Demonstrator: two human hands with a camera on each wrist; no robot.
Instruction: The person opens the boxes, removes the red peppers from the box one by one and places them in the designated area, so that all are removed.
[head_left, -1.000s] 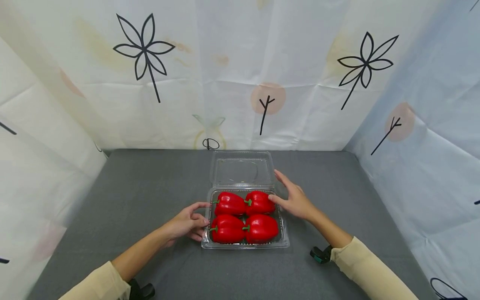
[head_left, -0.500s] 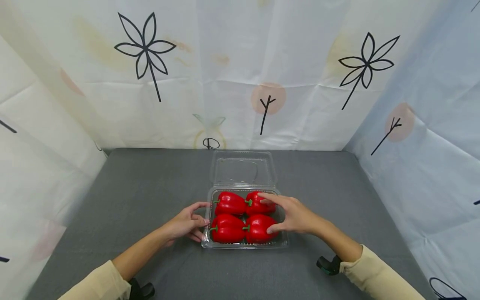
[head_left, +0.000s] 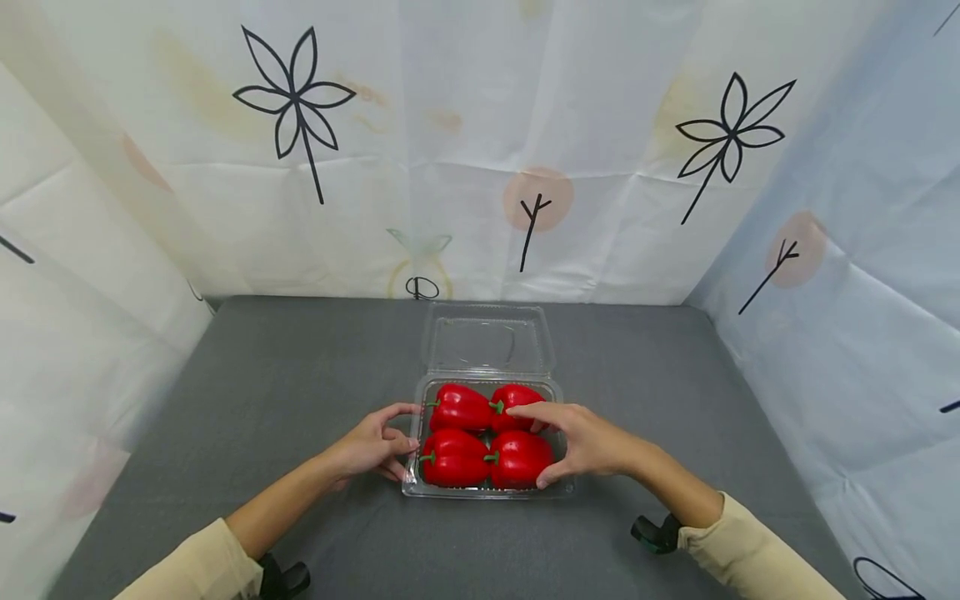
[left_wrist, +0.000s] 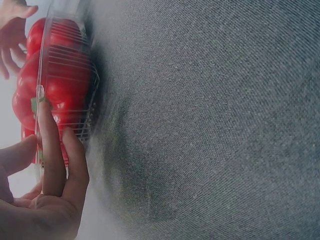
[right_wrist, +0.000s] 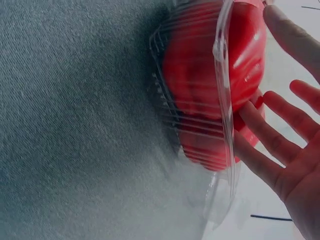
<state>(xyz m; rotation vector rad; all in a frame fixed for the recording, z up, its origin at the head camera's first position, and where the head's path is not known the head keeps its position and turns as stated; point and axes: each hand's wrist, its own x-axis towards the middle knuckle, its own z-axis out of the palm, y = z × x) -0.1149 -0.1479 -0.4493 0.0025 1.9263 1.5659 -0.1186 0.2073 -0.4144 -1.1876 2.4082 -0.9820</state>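
Several glossy red bell peppers with green stems sit in a clear plastic clamshell container (head_left: 487, 493), whose lid (head_left: 480, 337) lies folded back behind it. My left hand (head_left: 375, 447) pinches the container's left rim, thumb on one side and fingers along the outer wall, as the left wrist view shows. Over the front right bell pepper (head_left: 519, 460) spreads my right hand (head_left: 592, 437). Its thumb is at the pepper's near side. Its long fingers, fairly straight in the right wrist view, reach into the gap toward the back right bell pepper (head_left: 516, 395).
The container stands near the middle of a table under grey cloth (head_left: 315, 358). White curtains (head_left: 465, 150) printed with plant drawings enclose the back and both sides. Black straps with small devices sit on both wrists.
My right hand has moved from the container's back right corner toward me, down over the front right bell pepper. The left hand has stayed at the left rim.
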